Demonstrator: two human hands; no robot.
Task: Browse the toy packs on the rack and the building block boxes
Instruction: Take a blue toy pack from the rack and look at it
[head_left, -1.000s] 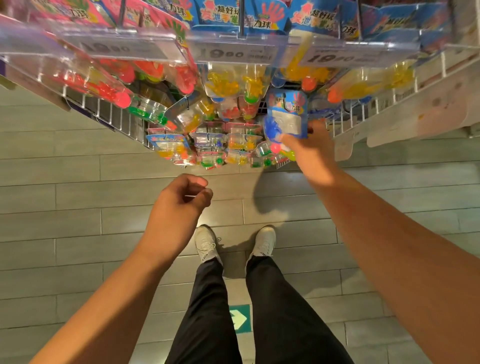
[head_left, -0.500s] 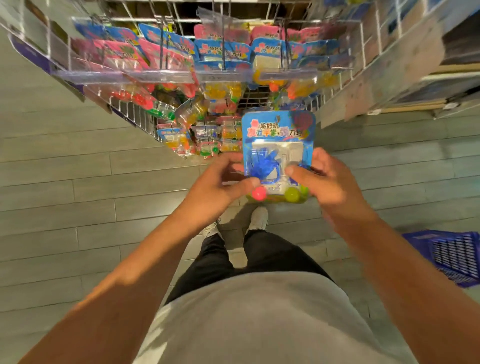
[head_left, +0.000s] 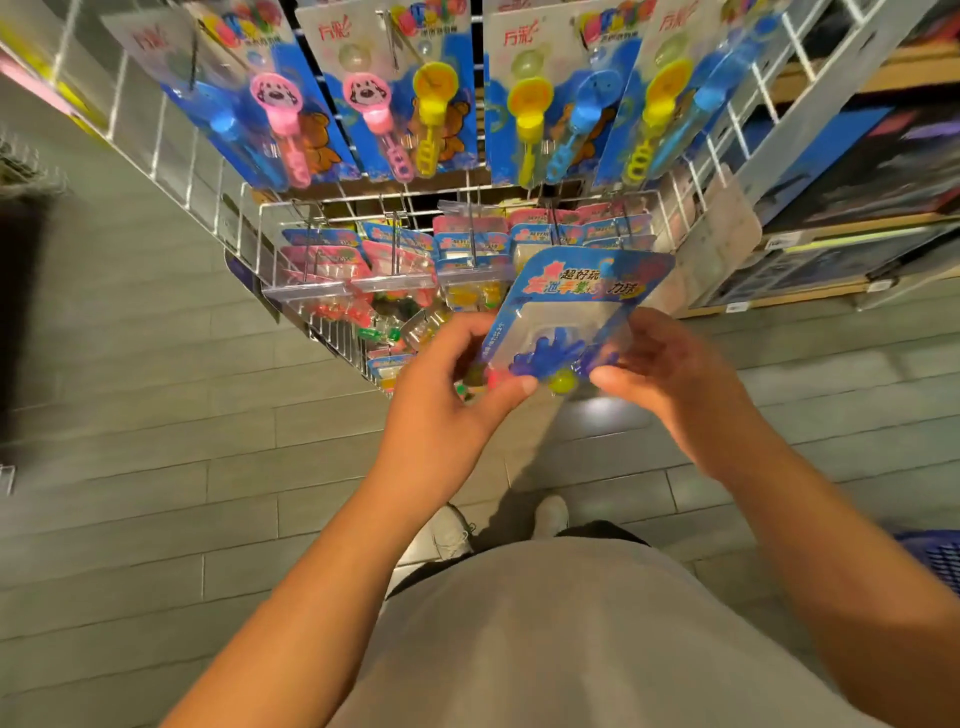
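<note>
I hold a blue blister toy pack (head_left: 576, 301) in front of the wire rack (head_left: 249, 228), tilted to the right. It shows a blue sticky hand and small coloured balls. My left hand (head_left: 457, 395) grips its lower left edge with the thumb across the front. My right hand (head_left: 670, 374) pinches its lower right corner. More packs of the same kind hang on the rack's lower hooks (head_left: 395, 260). Bubble wand packs (head_left: 410, 98) hang in a row above them.
Shelves with dark boxes (head_left: 857, 171) stand to the right of the rack. A blue shopping basket (head_left: 935, 561) sits on the grey tiled floor at the right edge. My shoes (head_left: 452, 530) are below the pack.
The view has tilted up, bringing the bubble wand packs into sight. The pack is now tilted right and held higher, with both hands still on its lower corners.
</note>
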